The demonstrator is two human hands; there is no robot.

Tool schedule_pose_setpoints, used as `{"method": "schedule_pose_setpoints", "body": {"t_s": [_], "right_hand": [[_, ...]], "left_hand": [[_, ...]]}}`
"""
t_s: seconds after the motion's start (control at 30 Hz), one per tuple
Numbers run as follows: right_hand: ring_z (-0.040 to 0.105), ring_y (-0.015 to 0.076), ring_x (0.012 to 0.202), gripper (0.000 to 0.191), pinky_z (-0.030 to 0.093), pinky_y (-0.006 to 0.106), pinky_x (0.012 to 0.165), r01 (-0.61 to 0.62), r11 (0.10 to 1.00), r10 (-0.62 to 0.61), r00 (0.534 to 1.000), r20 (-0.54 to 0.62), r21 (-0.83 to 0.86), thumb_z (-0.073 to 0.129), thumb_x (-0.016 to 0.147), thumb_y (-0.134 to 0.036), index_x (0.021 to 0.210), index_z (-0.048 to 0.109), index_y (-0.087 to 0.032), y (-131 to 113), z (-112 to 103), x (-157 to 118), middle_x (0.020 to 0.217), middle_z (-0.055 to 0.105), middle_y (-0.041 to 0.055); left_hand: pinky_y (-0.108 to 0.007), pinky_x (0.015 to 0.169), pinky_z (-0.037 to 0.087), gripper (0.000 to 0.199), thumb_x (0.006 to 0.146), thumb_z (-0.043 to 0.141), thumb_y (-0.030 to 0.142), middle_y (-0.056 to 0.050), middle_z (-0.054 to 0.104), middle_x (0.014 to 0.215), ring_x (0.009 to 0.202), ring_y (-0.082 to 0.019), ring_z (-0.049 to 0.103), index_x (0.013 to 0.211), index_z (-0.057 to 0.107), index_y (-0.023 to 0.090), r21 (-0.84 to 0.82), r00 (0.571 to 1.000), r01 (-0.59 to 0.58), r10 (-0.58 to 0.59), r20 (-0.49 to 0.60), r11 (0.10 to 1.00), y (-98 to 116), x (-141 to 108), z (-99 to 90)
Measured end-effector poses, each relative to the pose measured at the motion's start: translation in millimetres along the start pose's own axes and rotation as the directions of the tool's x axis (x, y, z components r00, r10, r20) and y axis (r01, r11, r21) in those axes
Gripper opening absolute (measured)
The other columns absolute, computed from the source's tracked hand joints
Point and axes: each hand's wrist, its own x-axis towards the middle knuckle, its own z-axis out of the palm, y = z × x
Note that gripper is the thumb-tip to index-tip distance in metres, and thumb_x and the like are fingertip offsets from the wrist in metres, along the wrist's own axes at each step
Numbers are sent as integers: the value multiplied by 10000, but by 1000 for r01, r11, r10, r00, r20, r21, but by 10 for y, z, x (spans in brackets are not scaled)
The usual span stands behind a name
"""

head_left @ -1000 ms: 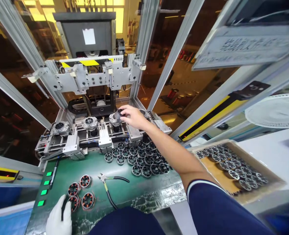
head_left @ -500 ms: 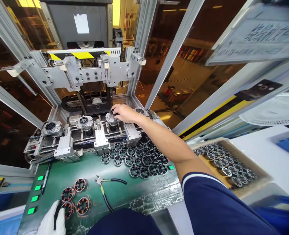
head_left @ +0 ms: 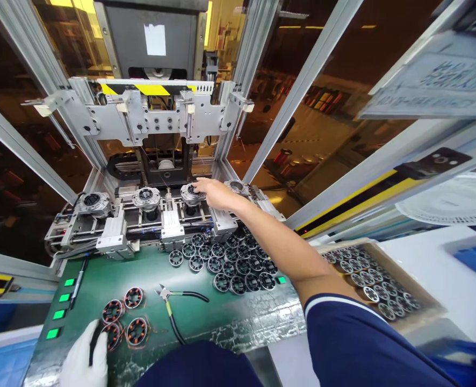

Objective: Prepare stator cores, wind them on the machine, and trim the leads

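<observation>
My bare right hand (head_left: 216, 192) reaches out to the third winding fixture (head_left: 190, 200). Its fingertips are closed on a black stator core (head_left: 193, 189) seated in that fixture, and they partly cover it. Down at the lower left, my left hand (head_left: 85, 357) wears a white glove, with its fingers apart. A copper-wound stator (head_left: 113, 336) lies right beside its fingertips; whether they touch is unclear. Another wound stator (head_left: 136, 331) and two more sit close by on the green mat (head_left: 181, 317). Cores also sit in the left fixture (head_left: 92, 200) and the second fixture (head_left: 146, 196).
Cutting pliers (head_left: 167, 295) lie open on the mat. Several bare stator cores (head_left: 243, 266) crowd below my right forearm. A carton (head_left: 427, 317) of cores stands at right. A fourth fixture (head_left: 237, 186) is beyond my wrist. The needle head (head_left: 157, 118) hangs above the fixtures.
The core under my right hand has gone down into the third fixture, and my fingers have shifted to its right side. My left hand stays by the wound stators. The view has turned slightly.
</observation>
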Motion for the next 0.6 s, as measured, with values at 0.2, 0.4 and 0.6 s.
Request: {"method": "schedule_pose_setpoints", "body": {"t_s": [0.2,0.4,0.6], "right_hand": [[444,251,1373,495,381,423,1161,-73,997,77,990,-116,39,469,748,102,1148,681,-98,-185,62,-91,1350,588,111],[450,215,1360,359,349,457,1192,-26,994,57,948,-312,102,542,940,-170,1293,602,-149,-672,232,-1030,1376,564,104],[478,294,1333,221,472,513,1069,-31,987,65,975,-214,159,664,893,-258,1086,696,-155,-939,622,-2228,1263,632,127]], "left_hand": [[-469,1032,450,595,937,342,557,-179,651,1267,1196,-346,592,1276,593,137,23,1000,28,-28,11,999,71,56,-31],[-483,1014,466,571,937,370,537,-165,653,1266,1200,-357,593,1312,575,159,31,1000,-14,13,27,999,98,108,-47],[-460,1008,479,542,938,373,538,-95,667,1257,1178,-324,610,1306,575,195,100,1000,21,-22,11,995,175,86,-58]]}}
